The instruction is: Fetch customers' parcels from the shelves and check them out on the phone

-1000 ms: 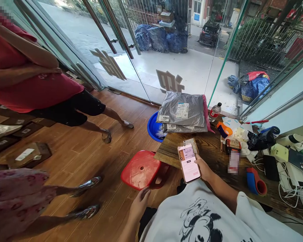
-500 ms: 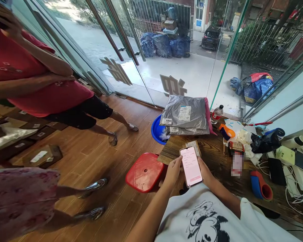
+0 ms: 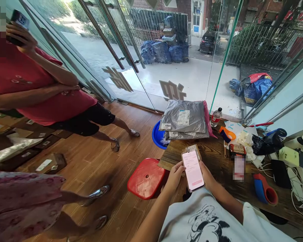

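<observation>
Phone (image 3: 193,170) clamped between both my hands: left hand (image 3: 175,174) wrapped on its left edge, right hand (image 3: 209,174) cupping right edge and back. Screen up, lit pink, held over near edge of wooden table (image 3: 217,153), just beside red stool (image 3: 146,178).

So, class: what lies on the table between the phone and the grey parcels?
In the head view, a small labelled box lies between the phone and the grey parcels; beyond it, bare table.
</observation>
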`<state>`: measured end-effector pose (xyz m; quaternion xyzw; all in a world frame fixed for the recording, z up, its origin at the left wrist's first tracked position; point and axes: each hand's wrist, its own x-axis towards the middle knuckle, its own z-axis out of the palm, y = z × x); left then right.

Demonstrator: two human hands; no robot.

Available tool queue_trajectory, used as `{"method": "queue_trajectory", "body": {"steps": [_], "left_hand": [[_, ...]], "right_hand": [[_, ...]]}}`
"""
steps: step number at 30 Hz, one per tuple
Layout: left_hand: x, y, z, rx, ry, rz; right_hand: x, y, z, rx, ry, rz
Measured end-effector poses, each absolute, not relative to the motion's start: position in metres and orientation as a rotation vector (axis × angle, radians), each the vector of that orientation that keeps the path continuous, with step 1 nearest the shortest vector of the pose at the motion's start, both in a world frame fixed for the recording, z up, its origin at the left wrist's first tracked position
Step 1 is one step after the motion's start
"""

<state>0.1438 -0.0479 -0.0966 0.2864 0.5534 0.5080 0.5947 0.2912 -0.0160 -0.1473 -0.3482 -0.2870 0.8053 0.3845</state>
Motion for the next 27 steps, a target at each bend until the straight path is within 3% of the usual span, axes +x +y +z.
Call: {"method": "queue_trajectory", "body": {"steps": [6, 9, 12, 18, 27], "left_hand": [[0.149, -0.043, -0.115, 0.729, 1.351, 1.109], [0.162, -0.040, -0.140, 0.961, 1.797, 1.019], [0.179, -0.035, -0.164, 1.426, 2.170, 0.620], [0.193, 0.000, -0.192, 2.080, 1.971, -0.082], [0.132, 0.013, -0.217, 2.324, 1.826, -0.090]], "right_hand": [[0.298, -0.013, -0.176, -0.926, -0.650, 2.046], [0.312, -0.010, -0.201, -1.026, -0.602, 1.932], [0.331, -0.005, -0.231, -1.226, -0.552, 1.699], [0.357, 0.005, -0.277, -1.471, -0.550, 1.358], [0.379, 0.006, -0.295, -1.750, -0.839, 1.084]]}}
